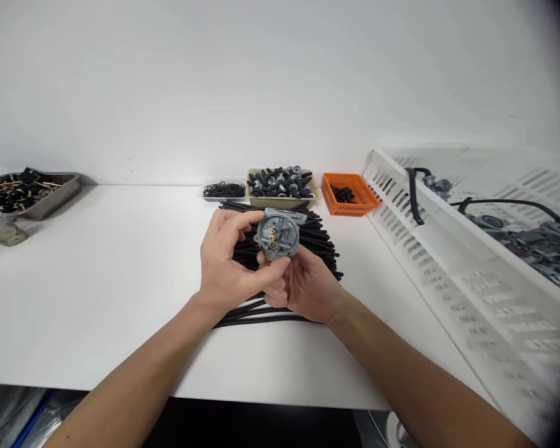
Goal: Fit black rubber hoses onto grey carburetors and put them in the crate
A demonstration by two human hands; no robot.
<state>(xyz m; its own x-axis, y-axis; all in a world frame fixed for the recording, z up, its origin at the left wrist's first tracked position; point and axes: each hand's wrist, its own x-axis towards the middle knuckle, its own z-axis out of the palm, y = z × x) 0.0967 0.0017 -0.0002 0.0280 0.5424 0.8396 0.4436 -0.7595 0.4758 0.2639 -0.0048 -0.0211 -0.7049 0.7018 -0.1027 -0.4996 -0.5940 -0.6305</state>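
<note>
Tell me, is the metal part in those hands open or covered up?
Open on this side. The metal part shows its hollow inside, with brass pieces in plain view.

Bench [98, 286] open left of the left hand [228, 261], out to the metal tray [68, 194] at back left. Right: a strip between black tubes [324, 246] and the white crate [448, 274], pinched at the back by the orange basket [348, 210]. Tubes also lie beneath the right hand [313, 283]. Beige bin [282, 202] and clear tray [217, 200] block straight ahead.
</note>
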